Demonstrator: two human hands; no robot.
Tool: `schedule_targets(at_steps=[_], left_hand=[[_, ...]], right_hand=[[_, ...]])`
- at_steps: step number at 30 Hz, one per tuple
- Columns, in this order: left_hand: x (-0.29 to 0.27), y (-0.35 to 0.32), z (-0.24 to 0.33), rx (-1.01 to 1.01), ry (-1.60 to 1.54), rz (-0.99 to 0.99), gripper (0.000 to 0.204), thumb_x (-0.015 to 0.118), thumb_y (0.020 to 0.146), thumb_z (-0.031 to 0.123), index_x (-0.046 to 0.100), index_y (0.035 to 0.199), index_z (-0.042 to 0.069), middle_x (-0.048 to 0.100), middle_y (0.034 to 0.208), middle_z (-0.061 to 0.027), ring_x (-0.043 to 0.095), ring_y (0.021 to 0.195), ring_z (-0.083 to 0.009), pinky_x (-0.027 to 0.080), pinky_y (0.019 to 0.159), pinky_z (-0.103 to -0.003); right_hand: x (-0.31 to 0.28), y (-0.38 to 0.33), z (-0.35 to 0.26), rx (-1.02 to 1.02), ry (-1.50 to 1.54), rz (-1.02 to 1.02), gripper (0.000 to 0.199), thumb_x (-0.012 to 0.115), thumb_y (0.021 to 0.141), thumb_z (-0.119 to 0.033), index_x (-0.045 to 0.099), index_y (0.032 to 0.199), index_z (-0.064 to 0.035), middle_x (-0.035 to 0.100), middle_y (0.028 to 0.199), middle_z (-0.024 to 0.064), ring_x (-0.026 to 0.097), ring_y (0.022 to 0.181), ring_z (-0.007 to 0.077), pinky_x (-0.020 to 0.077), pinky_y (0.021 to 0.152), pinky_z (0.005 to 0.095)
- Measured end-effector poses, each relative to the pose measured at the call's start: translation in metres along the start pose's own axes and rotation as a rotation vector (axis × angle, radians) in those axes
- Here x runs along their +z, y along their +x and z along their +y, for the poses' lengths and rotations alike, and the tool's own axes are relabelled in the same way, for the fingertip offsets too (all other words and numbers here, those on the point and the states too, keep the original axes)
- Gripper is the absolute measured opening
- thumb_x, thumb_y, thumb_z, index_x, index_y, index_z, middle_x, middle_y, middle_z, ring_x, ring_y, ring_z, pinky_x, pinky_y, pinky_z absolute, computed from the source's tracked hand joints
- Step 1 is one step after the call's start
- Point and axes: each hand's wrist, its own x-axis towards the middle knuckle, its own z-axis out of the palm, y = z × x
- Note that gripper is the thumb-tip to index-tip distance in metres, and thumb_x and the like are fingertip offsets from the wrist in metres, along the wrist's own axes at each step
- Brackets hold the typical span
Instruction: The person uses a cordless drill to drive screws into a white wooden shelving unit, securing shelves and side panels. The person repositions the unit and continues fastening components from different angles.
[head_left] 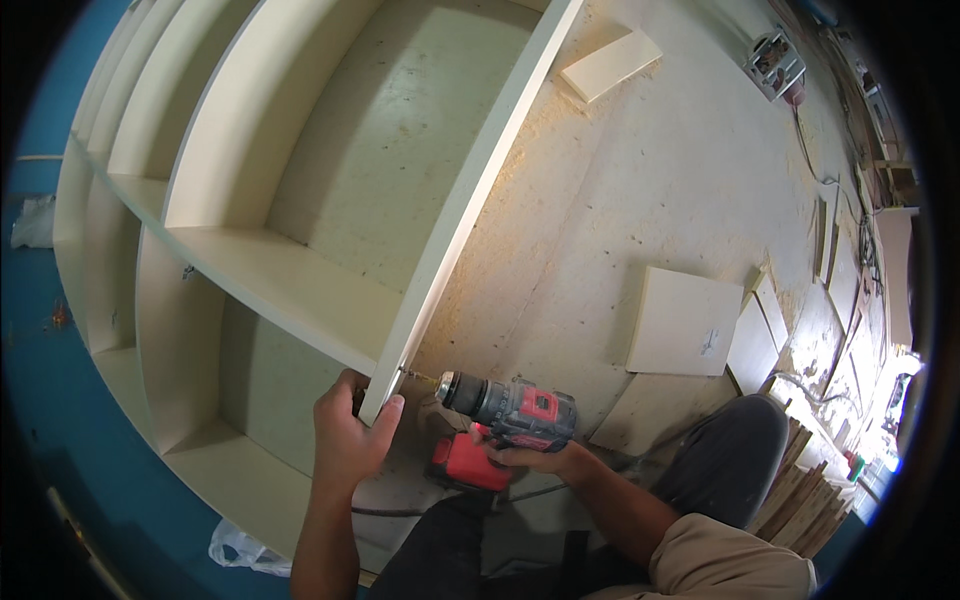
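Note:
A red and black cordless drill (515,412) is gripped by my right hand (520,455), its chuck pointing left. The thin bit reaches the outer face of a cream side board (470,210), close to the board's near end. Around that end my left hand (355,425) is closed, thumb on the edge and fingers behind it. The board belongs to a large cream shelf cabinet (290,270) with several compartments. The drill's red battery pack (468,463) shows below my right hand; whether the bit has entered the board cannot be made out.
Cream board offcuts (685,320) lie on the dusty floor to the right, with another piece (612,66) farther off. A metal-framed tool (775,62) with a cord stands at the far right. Wood strips (805,500) are stacked beside my knee. A plastic bag (245,548) lies at the lower left.

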Motion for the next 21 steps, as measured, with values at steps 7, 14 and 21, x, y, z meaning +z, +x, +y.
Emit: schedule_targets(at_steps=[7,14,21], left_hand=[[-0.011,-0.01,-0.013,0.055,-0.279,0.403,0.015,0.047,0.091,0.012,0.055,0.094,-0.001,0.048,0.072,-0.0024,0.043,0.061,-0.0113,0.036,0.057,-0.025],[0.029,-0.058,0.025,-0.1,-1.16,0.108,0.015,0.045,0.097,0.009,0.056,0.102,0.001,0.057,0.082,-0.0071,0.045,0.061,-0.0086,0.037,0.057,-0.022],[0.096,-0.063,-0.03,-0.549,-1.614,-0.11,0.015,0.043,0.097,0.006,0.056,0.102,0.002,0.062,0.093,-0.0136,0.057,0.069,-0.017,0.047,0.062,-0.029]], right_hand=[[-0.009,-0.009,-0.025,0.078,-0.088,0.029,0.037,0.068,0.083,-0.002,0.059,0.119,-0.0049,0.063,0.101,0.0025,0.059,0.092,0.0114,0.0481,0.082,0.0277],[-0.04,-0.061,-0.035,0.149,-0.575,0.084,0.036,0.072,0.084,-0.011,0.062,0.117,-0.0077,0.067,0.109,0.0073,0.063,0.1,0.0216,0.05,0.087,0.036],[-0.036,-0.119,-0.038,0.254,-0.461,0.114,0.037,0.073,0.081,-0.011,0.063,0.117,-0.0072,0.066,0.111,0.0077,0.062,0.102,0.0191,0.0495,0.09,0.0356]])
